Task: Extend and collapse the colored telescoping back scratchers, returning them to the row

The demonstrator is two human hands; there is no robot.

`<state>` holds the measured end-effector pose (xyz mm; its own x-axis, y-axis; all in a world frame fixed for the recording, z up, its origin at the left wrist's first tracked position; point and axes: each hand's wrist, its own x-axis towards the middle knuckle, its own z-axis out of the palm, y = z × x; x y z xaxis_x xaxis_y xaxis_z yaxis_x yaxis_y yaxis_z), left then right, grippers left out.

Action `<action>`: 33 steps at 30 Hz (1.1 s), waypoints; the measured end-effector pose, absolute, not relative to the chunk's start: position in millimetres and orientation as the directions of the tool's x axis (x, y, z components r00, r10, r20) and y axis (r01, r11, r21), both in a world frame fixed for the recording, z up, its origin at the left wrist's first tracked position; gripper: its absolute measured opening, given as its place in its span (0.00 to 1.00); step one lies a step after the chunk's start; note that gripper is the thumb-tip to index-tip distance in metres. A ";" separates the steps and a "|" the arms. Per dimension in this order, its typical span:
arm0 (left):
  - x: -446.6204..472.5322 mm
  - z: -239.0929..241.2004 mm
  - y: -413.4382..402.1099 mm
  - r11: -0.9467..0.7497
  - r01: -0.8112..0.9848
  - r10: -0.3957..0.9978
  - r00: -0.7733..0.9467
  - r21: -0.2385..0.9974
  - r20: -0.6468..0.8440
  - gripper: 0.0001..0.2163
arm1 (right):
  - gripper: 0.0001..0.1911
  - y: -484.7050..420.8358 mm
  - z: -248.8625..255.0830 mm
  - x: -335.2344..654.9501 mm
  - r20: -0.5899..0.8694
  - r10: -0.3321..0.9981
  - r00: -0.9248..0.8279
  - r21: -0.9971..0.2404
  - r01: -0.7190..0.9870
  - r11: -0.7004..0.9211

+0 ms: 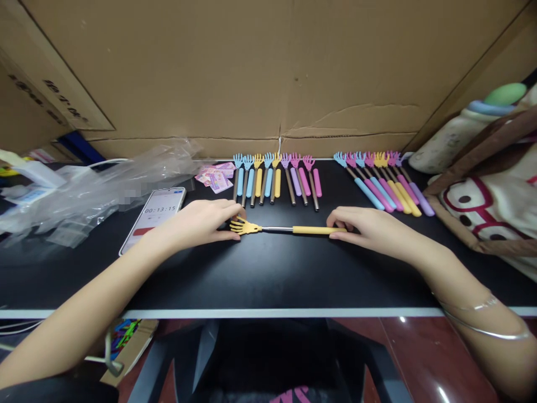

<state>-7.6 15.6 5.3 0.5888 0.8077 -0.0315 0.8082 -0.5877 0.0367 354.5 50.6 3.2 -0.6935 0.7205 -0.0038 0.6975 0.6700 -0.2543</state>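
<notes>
A yellow back scratcher (pixel 312 229) lies crosswise between my hands, low over the black tabletop, with its metal rod showing between the claw and the handle. My left hand (pixel 205 221) pinches the hand-shaped claw at its left end. At the other end, my right hand (pixel 363 224) has its fingers closed on the yellow handle. Behind it stands a row of unassembled scratchers, with claws on metal rods (pixel 292 187) beside loose coloured handles (pixel 318 183). Farther right, several whole back scratchers (pixel 388 190) in blue, pink, yellow and purple lie side by side.
A phone (pixel 159 210) running a timer lies by my left forearm. Clear plastic bags (pixel 104 187) cover the left side, near small printed cards (pixel 216 176). A cloth bag (pixel 486 207) and a bottle (pixel 448 140) stand at the right; cardboard (pixel 251 73) walls the back.
</notes>
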 end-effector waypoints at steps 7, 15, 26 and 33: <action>-8.2 4.4 15.9 -0.589 0.807 0.806 0.591 0.048 -0.030 0.15 | 0.10 49.7 3.4 354.6 -0.023 0.730 -0.684 -0.259 0.709 0.656; -7.9 5.2 15.0 -0.593 0.805 0.804 0.594 0.040 -0.034 0.14 | 0.11 48.5 2.8 355.1 -0.026 0.731 -0.682 -0.255 0.712 0.655; -8.1 4.5 15.9 -0.588 0.808 0.807 0.589 0.040 -0.036 0.15 | 0.10 48.3 2.2 354.4 -0.029 0.731 -0.682 -0.239 0.715 0.657; -6.3 6.3 15.2 -0.582 0.812 0.811 0.583 0.042 -0.040 0.16 | 0.11 48.2 1.7 356.0 -0.036 0.734 -0.679 -0.227 0.720 0.655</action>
<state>-6.3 15.2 6.3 0.5830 0.8115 -0.0402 0.8124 -0.5816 0.0420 356.0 48.2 1.7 -0.6787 0.7335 -0.0358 0.7203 0.6555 -0.2269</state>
